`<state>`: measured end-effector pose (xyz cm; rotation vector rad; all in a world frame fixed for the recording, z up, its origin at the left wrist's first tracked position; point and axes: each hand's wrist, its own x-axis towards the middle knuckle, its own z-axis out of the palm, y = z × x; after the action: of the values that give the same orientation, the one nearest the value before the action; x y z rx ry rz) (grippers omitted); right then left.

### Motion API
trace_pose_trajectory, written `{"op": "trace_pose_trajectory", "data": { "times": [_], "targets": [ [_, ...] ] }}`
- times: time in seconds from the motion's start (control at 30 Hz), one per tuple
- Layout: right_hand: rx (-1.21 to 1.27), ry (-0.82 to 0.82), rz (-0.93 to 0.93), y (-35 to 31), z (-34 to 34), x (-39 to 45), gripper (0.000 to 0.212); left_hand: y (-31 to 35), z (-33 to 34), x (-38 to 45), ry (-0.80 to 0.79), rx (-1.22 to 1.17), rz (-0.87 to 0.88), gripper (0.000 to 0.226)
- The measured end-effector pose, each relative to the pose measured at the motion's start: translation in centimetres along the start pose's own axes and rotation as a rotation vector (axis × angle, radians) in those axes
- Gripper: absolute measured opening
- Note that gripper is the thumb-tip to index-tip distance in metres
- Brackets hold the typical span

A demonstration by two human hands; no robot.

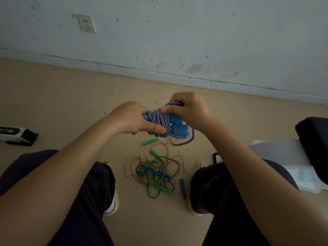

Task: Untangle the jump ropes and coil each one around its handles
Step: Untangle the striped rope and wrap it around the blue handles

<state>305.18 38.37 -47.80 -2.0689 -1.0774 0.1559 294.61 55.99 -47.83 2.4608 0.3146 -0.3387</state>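
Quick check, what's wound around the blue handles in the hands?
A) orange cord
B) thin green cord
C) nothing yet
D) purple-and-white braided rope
D: the purple-and-white braided rope wraps the blue handles held by the left hand and right hand; the thin cords lie tangled on the floor.

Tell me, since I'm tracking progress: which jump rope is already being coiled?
The purple-and-white braided rope, wound round its blue handles in both hands; the thin ropes lie tangled on the floor.
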Motion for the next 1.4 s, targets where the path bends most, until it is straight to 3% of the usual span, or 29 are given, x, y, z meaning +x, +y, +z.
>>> {"op": "trace_pose_trajectory", "data": {
  "times": [0.23,0.37,0.53,0.77,0.93,1.03,1.2,1.3,1.4],
  "targets": [
    [0.100,-0.003,0.120,1.5,1.1,0.0,0.042,-0.4,0.0,-0.6,0.022,-0.013,0.085,0.086],
    [0.072,0.051,0.083,1.5,1.5,-0.1,0.042,-0.6,0.3,-0.4,0.032,-0.056,0.087,0.087],
    [0.395,-0.049,0.173,0.5,1.2,-0.1,0.005,-0.3,0.3,-0.4,0.065,-0.174,0.091,0.089],
    [0.886,-0.079,0.386,-0.2,1.2,-0.3,0.030,-0.8,0.0,0.1,0.265,-0.321,0.019,0.085],
    [1.007,-0.110,0.444,-0.4,1.3,-0.6,0.023,-0.5,0.0,-0.2,0.373,-0.292,-0.025,0.092],
    [1.050,-0.096,0.458,-0.3,1.5,-0.5,0.019,0.0,0.2,-0.4,0.437,-0.301,-0.048,0.085],
    [0.887,-0.103,0.476,-0.3,2.3,-0.4,0.016,-0.6,-0.4,0.1,0.618,-0.327,-0.116,0.080],
    [0.606,-0.104,0.483,-0.6,2.6,-0.5,0.019,-0.5,-0.3,0.1,0.637,-0.269,-0.152,0.085],
    [0.313,-0.145,0.405,-1.1,2.7,-0.7,0.020,-0.5,-0.1,0.2,0.620,-0.207,-0.198,0.076]
  ]
}}
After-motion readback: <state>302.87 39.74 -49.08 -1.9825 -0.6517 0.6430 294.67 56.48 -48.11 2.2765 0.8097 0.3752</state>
